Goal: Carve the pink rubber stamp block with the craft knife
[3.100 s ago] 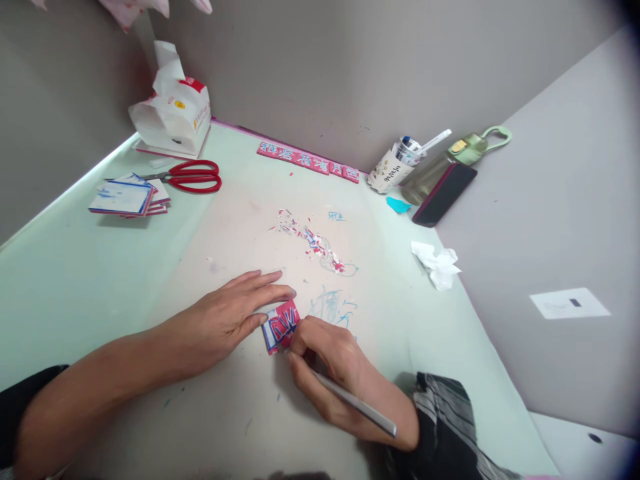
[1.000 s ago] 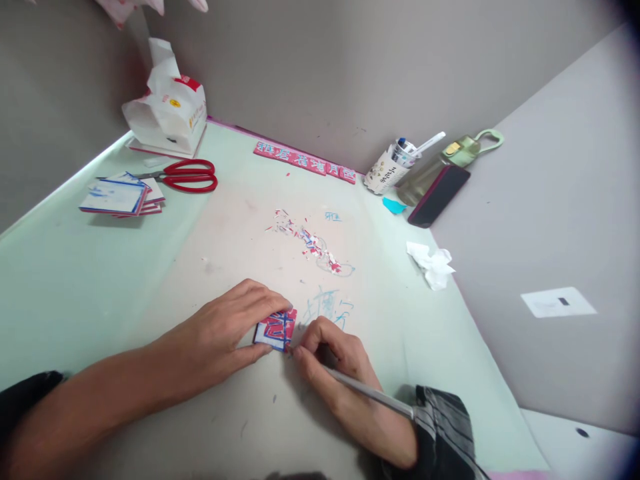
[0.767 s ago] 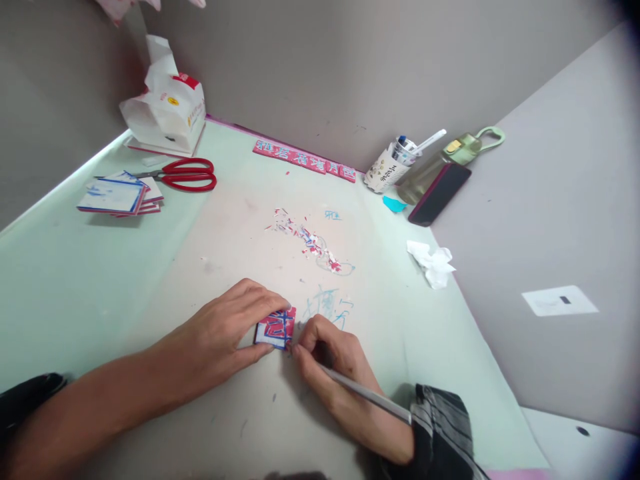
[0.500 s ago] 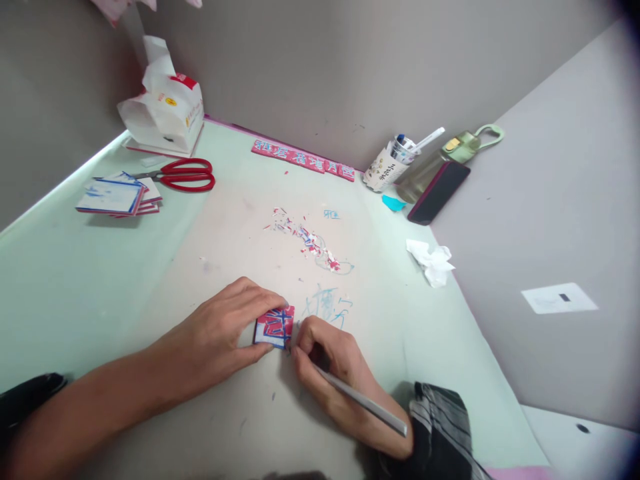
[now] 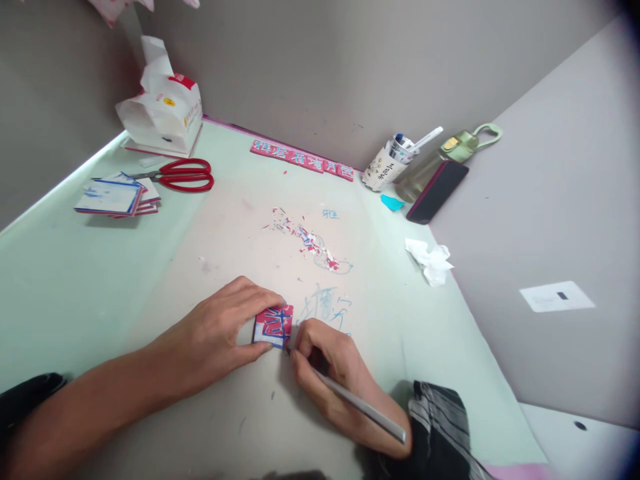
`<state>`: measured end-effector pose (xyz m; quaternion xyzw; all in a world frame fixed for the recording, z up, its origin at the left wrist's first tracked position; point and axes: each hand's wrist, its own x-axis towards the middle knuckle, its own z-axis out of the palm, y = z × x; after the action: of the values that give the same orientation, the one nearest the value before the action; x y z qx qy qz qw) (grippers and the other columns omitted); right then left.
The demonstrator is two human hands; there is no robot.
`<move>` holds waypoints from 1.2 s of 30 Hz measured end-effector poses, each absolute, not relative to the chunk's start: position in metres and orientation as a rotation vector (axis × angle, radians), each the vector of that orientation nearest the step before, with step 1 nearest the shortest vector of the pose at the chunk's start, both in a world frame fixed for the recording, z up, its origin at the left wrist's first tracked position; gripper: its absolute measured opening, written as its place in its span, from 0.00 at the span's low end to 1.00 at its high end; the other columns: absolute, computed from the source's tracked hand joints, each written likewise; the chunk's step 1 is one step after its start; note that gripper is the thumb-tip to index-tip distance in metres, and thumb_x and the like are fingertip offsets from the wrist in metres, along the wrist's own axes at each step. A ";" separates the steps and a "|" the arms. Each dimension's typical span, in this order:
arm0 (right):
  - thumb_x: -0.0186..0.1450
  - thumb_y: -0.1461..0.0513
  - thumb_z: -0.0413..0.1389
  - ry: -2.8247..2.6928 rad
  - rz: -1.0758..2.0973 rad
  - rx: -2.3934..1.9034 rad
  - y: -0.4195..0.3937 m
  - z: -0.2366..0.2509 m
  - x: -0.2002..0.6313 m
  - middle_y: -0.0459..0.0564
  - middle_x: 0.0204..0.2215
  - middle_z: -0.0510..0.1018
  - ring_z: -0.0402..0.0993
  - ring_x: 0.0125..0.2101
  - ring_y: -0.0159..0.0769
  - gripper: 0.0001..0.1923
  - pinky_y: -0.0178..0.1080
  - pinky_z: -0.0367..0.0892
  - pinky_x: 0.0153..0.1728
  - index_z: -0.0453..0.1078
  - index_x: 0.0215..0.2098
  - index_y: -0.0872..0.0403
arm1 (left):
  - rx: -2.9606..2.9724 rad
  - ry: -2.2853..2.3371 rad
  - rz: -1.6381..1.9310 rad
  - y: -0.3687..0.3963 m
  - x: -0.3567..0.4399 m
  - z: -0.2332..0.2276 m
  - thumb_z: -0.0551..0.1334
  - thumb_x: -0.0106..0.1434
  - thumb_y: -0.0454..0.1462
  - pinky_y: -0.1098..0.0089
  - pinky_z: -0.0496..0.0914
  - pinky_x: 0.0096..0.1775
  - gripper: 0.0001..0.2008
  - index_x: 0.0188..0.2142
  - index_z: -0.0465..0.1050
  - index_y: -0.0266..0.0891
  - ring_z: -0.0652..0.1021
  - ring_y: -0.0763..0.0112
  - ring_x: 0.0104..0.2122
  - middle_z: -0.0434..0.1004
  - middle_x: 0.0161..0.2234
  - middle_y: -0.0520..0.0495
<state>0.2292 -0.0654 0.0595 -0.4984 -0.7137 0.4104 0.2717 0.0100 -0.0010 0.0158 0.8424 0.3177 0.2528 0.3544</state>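
Observation:
A small red paper square (image 5: 274,326) with blue and white strokes lies flat on the pale green mat (image 5: 75,280). My left hand (image 5: 223,330) pins it down, thumb and fingertips at its left and top edges. My right hand (image 5: 330,370) grips a thin silver craft knife (image 5: 367,415) like a pen, its tip at the square's lower right corner. A striped dark sleeve covers my right wrist.
Paper scraps (image 5: 307,239) lie just beyond the square. Red scissors (image 5: 183,175) and a stack of cards (image 5: 116,198) sit at the left, a paper bag (image 5: 163,113) behind. A red lettered strip (image 5: 300,159), pen cup (image 5: 387,167), bottle (image 5: 440,160), phone (image 5: 437,192) and crumpled tissue (image 5: 429,261) lie right.
Between three seconds and one second ago the square was turned and set closer under my left hand. Since then my right hand has crept slightly along the square's edge with the knife.

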 end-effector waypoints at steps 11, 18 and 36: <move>0.68 0.67 0.49 -1.920 1.125 -1.361 -0.066 0.060 0.229 0.40 0.25 0.61 0.56 0.25 0.29 0.11 0.35 0.54 0.29 0.53 0.29 0.50 | 2.195 0.864 0.612 -0.002 0.011 0.017 0.64 0.65 0.33 0.59 0.71 0.53 0.20 0.56 0.69 0.46 0.74 0.58 0.52 0.79 0.49 0.48; 0.68 0.65 0.50 -1.843 1.124 -1.437 -0.067 0.058 0.230 0.40 0.25 0.62 0.56 0.25 0.29 0.11 0.35 0.54 0.29 0.55 0.28 0.51 | 2.319 0.926 0.531 -0.003 0.008 0.016 0.70 0.62 0.37 0.59 0.68 0.52 0.24 0.57 0.69 0.47 0.74 0.55 0.52 0.75 0.54 0.47; 0.68 0.66 0.50 -1.934 1.061 -1.406 -0.063 0.058 0.235 0.40 0.25 0.63 0.56 0.25 0.30 0.11 0.36 0.54 0.31 0.55 0.28 0.50 | 2.239 0.738 0.400 0.011 -0.010 0.012 0.69 0.64 0.34 0.62 0.68 0.56 0.27 0.61 0.68 0.54 0.73 0.59 0.57 0.76 0.58 0.51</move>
<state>0.2345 -0.0634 0.0579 -0.5189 -0.7140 0.3918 0.2598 -0.0104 0.0112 0.0117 0.8712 0.2872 0.1557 0.3666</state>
